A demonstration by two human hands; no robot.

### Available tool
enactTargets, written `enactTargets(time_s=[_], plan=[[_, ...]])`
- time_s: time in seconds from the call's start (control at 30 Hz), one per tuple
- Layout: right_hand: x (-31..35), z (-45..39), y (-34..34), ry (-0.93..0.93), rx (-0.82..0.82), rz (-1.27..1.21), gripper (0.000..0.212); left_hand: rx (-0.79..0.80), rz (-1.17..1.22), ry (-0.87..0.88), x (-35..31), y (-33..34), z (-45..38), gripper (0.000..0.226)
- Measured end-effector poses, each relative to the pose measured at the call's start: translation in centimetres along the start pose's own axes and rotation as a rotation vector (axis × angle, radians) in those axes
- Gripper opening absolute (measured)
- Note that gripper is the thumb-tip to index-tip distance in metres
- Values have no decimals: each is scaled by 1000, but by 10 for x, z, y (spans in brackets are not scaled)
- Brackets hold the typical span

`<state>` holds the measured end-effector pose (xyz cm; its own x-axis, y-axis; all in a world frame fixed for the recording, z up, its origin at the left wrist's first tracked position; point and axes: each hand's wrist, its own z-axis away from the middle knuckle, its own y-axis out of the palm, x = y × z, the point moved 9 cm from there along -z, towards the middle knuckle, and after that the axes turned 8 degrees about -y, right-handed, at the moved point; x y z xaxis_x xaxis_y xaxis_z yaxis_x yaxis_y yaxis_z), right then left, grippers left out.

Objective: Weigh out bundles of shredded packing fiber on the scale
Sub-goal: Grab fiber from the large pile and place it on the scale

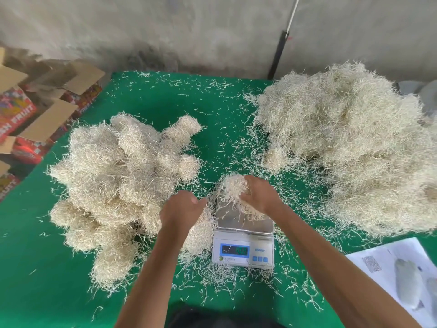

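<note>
The right hand [259, 197] is gripping a bundle of shredded fiber [233, 188], its fingers curled into the strands from the right side, and is holding it over the far end of the scale's steel pan [243, 220]. Loose strands are trailing from the bundle down onto the pan beneath the palm. Whether the bundle's weight is resting fully on the pan cannot be told.

The left hand [182, 209] is hovering just to the left of the scale [243, 242], palm down with the fingers loosely bent and slightly apart. It is lying against the top of another bundle [201, 233] that is sitting beside the scale, under the wrist; whether it is actually grasping those strands cannot be told.

The scale's blue display [234, 250] is facing the person, below the right forearm, and its digits are too blurred to read.

Further left of the left hand, a heap of rolled bundles [118, 176] is lying on the green bench [42, 268]. To the right of the right hand and beyond it, a large loose pile of fiber [354, 147] is spreading across the bench. Stray strands are littering the cloth all around both hands. A printed sheet [387, 268] is lying near the right elbow, and open cardboard boxes [35, 110] are standing off the bench's left edge.
</note>
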<state>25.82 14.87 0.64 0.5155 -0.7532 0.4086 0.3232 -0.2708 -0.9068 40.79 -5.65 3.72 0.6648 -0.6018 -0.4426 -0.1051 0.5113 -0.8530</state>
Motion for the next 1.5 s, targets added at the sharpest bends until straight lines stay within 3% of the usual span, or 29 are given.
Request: enactTargets(time_s=[0.07,0.2,0.27,0.3,0.37,0.43,0.53,0.57,0.63,0.67,0.73,0.8,0.9,0.97,1.07,1.17,1.23,1.3,1.33,1.4,1.43,1.5], plan=[[9,-2,-26,27,-131,-228,68,135,275,-55,-17,10,2,62],[39,2,-52,62,-330,-609,87,971,1294,-511,-76,81,34,104],[57,4,-47,46,-305,-720,80,1159,1588,-637,-105,82,43,95],[66,6,-48,-4,-298,-673,69,1139,1630,-606,-112,76,38,83],[77,12,-54,-131,-315,-435,49,910,1572,-502,-112,56,15,57],[82,15,-56,-234,-283,-311,56,677,1461,-404,-105,34,-9,32],[95,15,-69,-241,-354,-555,60,372,1205,-311,-97,12,-26,15],[102,10,-76,-253,-413,-628,55,402,1145,-252,-106,9,-25,20],[117,2,-93,-295,-514,-530,51,663,1045,-23,-132,11,-14,28],[124,-1,-102,-341,-535,-422,49,802,1077,-13,-136,6,-6,32],[126,-9,-113,-407,-534,-275,41,896,1207,-79,-125,-8,-13,40],[131,-10,-117,-472,-529,-265,36,760,1266,-191,-110,-22,-32,50],[166,-7,-93,-597,-407,-215,46,640,1337,-293,-91,-9,-35,35],[166,-13,-86,-567,-407,-246,44,669,1093,-287,-89,3,-19,20],[135,-18,-86,-407,-455,-258,42,765,1218,-247,-101,-4,-11,36],[146,-11,-72,-466,-396,-295,48,453,1086,-211,-80,-19,-36,51],[171,-7,-67,-563,-406,-294,48,489,1183,-257,-78,-1,-38,50],[172,-16,-78,-478,-439,-359,54,765,1282,-262,-87,16,-13,30],[165,-21,-85,-425,-449,-352,58,681,1092,-112,-94,0,-8,23],[149,-27,-95,-377,-430,-269,56,731,1178,-122,-97,-12,-12,31],[144,-27,-94,-386,-394,-279,54,701,1343,-210,-91,-22,-23,34],[154,-22,-86,-475,-336,-340,56,624,1411,-156,-84,-40,-38,40]])
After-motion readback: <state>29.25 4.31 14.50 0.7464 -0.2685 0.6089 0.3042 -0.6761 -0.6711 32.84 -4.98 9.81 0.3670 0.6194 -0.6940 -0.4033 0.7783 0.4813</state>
